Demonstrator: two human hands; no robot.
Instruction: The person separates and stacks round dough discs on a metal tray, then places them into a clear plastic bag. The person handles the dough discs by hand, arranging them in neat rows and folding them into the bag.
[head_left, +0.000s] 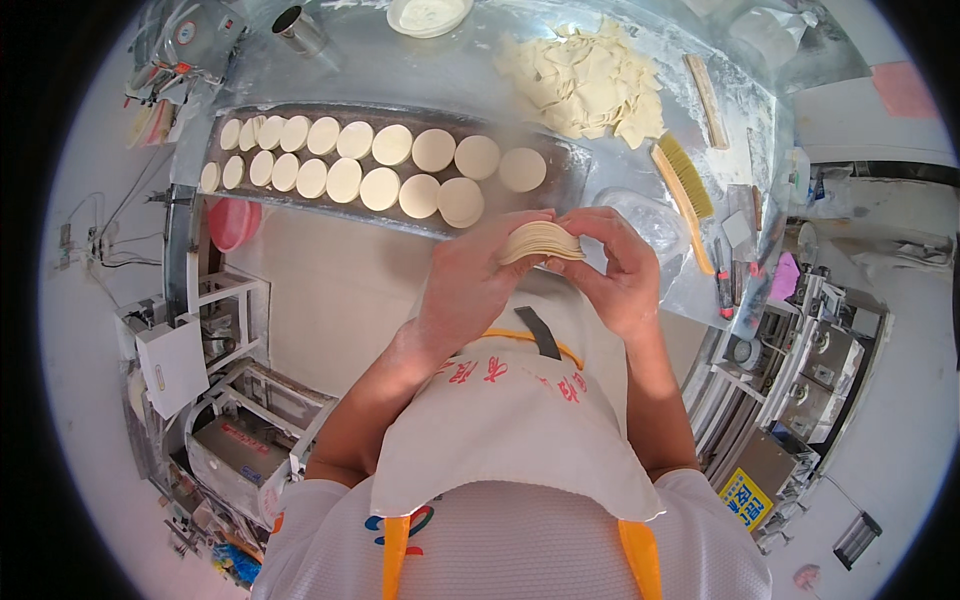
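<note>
Between my two hands is a stack of thin round dough wrappers (543, 241), bent into a slight arch with its layered edge towards me. My left hand (472, 277) grips the stack's left side, and my right hand (616, 259) pinches its right side with thumb and fingers. Just beyond them lies a long dark tray (559, 161) bearing two rows of round wrapper stacks (392, 145). The nearest stacks to my hands are a pale round one (460, 202) and another (523, 170) at the right end of the back row.
A heap of dough scraps (592, 82) lies behind the tray on the metal table (360, 82). To the right are a wooden brush (684, 195), a clear plastic bag (645, 221) and a red-handled knife (724, 289). A metal cylinder (298, 31) and white bowl (430, 15) stand at the back.
</note>
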